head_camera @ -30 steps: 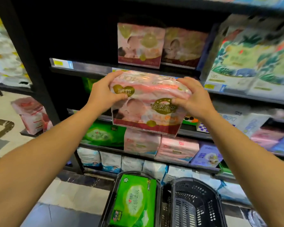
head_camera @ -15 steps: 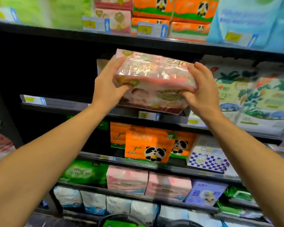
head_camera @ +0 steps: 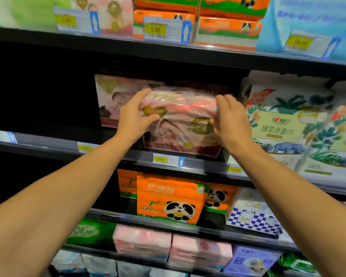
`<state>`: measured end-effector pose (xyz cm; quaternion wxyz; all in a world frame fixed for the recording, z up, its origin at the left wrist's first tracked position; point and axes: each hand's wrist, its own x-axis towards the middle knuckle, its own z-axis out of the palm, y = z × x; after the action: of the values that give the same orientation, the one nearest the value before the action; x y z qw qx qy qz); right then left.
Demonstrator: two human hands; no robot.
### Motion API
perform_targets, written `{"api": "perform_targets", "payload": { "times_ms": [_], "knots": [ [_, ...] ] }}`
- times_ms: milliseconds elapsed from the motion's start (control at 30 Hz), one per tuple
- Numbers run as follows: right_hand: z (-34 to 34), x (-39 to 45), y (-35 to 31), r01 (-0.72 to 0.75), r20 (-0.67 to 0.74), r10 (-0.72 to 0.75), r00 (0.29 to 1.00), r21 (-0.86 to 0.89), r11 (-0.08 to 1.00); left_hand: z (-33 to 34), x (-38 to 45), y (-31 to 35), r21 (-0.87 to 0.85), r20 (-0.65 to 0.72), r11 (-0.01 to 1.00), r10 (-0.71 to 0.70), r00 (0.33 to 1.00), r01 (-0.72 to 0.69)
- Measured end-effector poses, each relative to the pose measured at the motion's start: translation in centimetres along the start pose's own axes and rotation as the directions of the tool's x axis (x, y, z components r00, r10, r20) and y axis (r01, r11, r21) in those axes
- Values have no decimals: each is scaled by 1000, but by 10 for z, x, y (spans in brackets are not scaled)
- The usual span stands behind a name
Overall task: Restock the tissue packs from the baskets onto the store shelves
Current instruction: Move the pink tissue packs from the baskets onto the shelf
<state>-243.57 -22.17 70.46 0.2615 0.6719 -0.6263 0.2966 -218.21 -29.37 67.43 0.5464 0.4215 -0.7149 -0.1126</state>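
Note:
A pink tissue pack [head_camera: 183, 124] with a baby picture and gold seals sits at the front of the black middle shelf [head_camera: 48, 139]. My left hand [head_camera: 135, 116] grips its left end, thumb across the front. My right hand [head_camera: 231, 121] grips its right end. A matching pink pack [head_camera: 116, 96] stands just behind and to the left on the same shelf. The baskets are out of view.
White packs with a jungle print [head_camera: 284, 124] stand right of the pink pack. Orange panda packs [head_camera: 171, 198] fill the shelf below, with pink packs [head_camera: 142, 239] lower still. The left part of the middle shelf is dark. Price tags [head_camera: 168, 160] line the shelf edges.
Both hands have carried the pink pack up and forward from chest height onto the middle shelf. The view has tilted up, and the baskets have dropped out of sight.

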Motion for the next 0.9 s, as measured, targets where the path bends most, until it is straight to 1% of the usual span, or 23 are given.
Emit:
{"api": "perform_targets", "payload": {
  "times_ms": [100,133,200,267,333,400,467,533,667,700,800,900],
  "knots": [
    [11,3,1,18,-94,-42,995,-239,971,9,19,-1,70,34,995,-74,997,71],
    [14,2,2,40,-86,-68,994,-286,958,12,25,2,98,44,990,-102,994,97],
    [21,0,4,79,-23,-92,995,-331,940,20,37,9,147,57,976,-171,984,161],
    [26,1,6,64,4,-67,998,-368,928,28,47,15,174,84,962,-226,971,209],
    [30,2,8,54,7,-55,998,-376,925,36,54,15,132,120,974,-201,972,185],
    [34,1,8,91,10,-94,996,-366,926,41,59,14,99,136,982,-175,975,162],
    [42,1,4,114,22,-114,993,-371,922,45,63,11,135,135,972,-212,968,194],
    [51,1,0,103,50,-91,995,-360,927,48,67,8,165,138,960,-249,959,225],
    [59,1,-2,80,58,-63,996,-361,929,49,68,6,179,117,953,-265,957,243],
    [59,1,-1,77,49,-63,997,-367,927,50,68,6,172,126,954,-270,955,247],
    [63,4,-5,58,25,-53,998,-374,925,50,72,11,72,175,973,-229,957,219],
    [69,9,-16,34,1,-36,999,-349,936,41,71,12,70,244,979,-203,948,191]
  ]
}}
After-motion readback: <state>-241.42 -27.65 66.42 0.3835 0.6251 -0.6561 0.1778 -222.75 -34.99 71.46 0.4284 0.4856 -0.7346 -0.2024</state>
